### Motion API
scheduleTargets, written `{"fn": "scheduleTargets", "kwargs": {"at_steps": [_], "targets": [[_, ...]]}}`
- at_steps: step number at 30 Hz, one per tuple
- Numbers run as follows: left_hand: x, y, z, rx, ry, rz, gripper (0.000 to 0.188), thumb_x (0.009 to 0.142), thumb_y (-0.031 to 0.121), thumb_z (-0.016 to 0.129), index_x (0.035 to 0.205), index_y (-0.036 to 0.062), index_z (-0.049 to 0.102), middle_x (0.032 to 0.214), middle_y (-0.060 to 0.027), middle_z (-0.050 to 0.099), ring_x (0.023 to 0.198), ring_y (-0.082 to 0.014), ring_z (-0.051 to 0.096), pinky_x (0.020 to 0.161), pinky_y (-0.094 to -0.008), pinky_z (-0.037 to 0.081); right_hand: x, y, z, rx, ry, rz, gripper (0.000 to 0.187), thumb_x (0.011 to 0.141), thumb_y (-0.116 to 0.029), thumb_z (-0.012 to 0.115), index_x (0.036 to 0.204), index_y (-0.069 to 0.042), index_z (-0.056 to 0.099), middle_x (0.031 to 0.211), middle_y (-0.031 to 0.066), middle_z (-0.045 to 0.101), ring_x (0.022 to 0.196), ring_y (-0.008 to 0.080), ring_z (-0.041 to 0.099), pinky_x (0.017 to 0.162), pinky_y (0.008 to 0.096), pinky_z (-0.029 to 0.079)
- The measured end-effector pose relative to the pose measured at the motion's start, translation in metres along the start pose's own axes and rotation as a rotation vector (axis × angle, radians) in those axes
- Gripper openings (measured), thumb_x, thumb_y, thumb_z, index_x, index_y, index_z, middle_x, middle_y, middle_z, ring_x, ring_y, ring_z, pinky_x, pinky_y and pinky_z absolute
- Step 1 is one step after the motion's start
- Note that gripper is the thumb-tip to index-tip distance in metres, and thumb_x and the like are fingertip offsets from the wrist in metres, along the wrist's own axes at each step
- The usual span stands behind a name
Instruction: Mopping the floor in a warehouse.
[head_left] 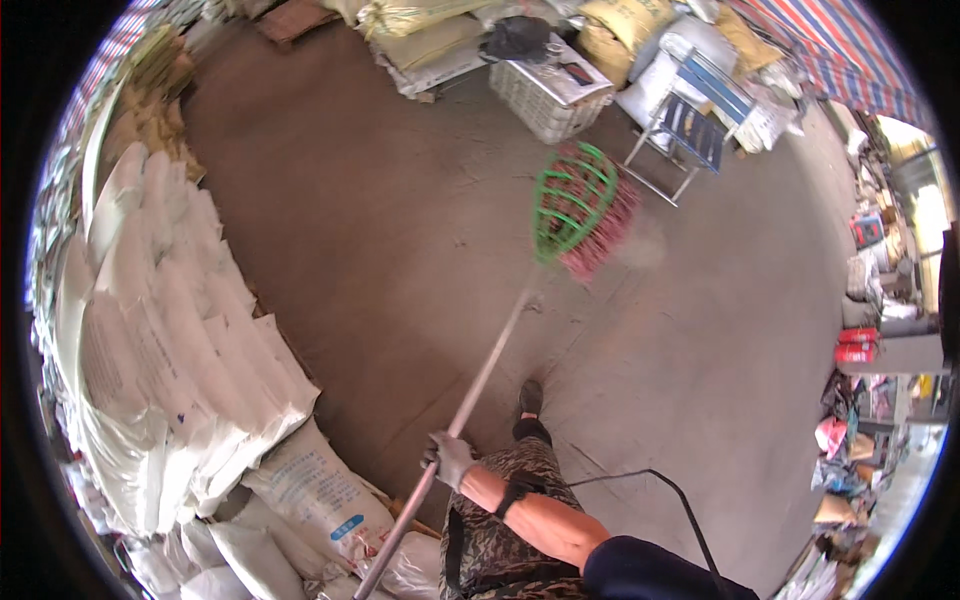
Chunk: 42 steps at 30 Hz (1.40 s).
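Right hand (453, 460), gloved, wrapped round handle (489, 366) of long broom (497, 350). Green ribbed head (577, 203) and reddish bristles (605, 235) farther off, near blue-seated folding chair (692, 130). Whitish crate (545, 100) far, left of chair. White sacks (165, 330) stacked left; red containers (857, 345) far right.

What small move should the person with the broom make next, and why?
Probably ease the broom slightly back from the blue chair: its reddish bristles look close to the chair's silvery legs, and the gloved right hand grips the long handle.
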<state>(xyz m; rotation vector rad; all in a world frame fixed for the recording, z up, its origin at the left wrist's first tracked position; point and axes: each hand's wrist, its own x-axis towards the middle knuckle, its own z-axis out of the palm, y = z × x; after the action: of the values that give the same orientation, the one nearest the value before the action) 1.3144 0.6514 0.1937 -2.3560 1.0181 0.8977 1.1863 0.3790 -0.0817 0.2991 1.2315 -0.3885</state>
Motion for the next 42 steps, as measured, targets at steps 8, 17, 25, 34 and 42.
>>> {"fn": "scheduleTargets", "kwargs": {"at_steps": [8,17,25,34,42], "targets": [[0.054,0.115,-0.106,0.075,0.547,0.148,0.026,0.072,0.024,0.065,0.092,0.0086,0.06,0.067,-0.0128,0.059,0.056,-0.0285,0.057,0.05,-0.0376,0.044,0.04,-0.129,0.108,0.111,-0.34,-0.141,0.024,0.082,-0.021,0.056,0.066,-0.01,0.042,0.05,0.0033,0.037,0.042,0.0161,0.039,0.042,0.0328,0.038],[0.057,0.14,-0.164,0.22,0.242,0.205,0.035,0.069,0.02,0.067,0.1,0.0076,0.057,0.074,-0.0144,0.059,0.065,-0.0299,0.058,0.059,-0.0381,0.047,0.004,-0.156,0.042,0.366,-0.319,-0.064,0.025,0.08,-0.025,0.06,0.064,-0.012,0.045,0.052,0.0025,0.039,0.046,0.0171,0.043,0.047,0.0338,0.04],[0.086,0.219,-0.145,0.386,0.227,0.585,0.015,0.062,0.017,0.064,0.076,0.0165,0.059,0.058,-0.0052,0.054,0.056,-0.0256,0.055,0.049,-0.0359,0.043,-0.014,-0.196,-0.109,0.611,-0.037,-0.051,0.012,0.082,-0.019,0.048,0.073,-0.014,0.042,0.056,0.0021,0.041,0.049,0.0189,0.043,0.052,0.043,0.041],[0.12,0.353,-0.08,0.134,0.066,0.718,0.012,0.074,0.024,0.056,0.085,0.0175,0.059,0.068,-0.011,0.059,0.061,-0.0307,0.057,0.054,-0.0394,0.046,-0.005,-0.297,-0.257,0.662,0.143,-0.274,0.022,0.084,-0.023,0.046,0.064,-0.015,0.043,0.051,0.0,0.037,0.049,0.015,0.042,0.049,0.0332,0.043],[0.087,0.108,-0.153,0.603,0.022,0.126,0.013,0.07,0.029,0.057,0.074,0.0168,0.057,0.064,-0.0069,0.059,0.061,-0.0278,0.058,0.055,-0.0415,0.044,-0.025,-0.113,-0.091,0.399,-0.288,0.239,0.021,0.08,-0.019,0.052,0.094,-0.004,0.051,0.083,0.0117,0.055,0.075,0.0257,0.057,0.055,0.0449,0.051]]}}
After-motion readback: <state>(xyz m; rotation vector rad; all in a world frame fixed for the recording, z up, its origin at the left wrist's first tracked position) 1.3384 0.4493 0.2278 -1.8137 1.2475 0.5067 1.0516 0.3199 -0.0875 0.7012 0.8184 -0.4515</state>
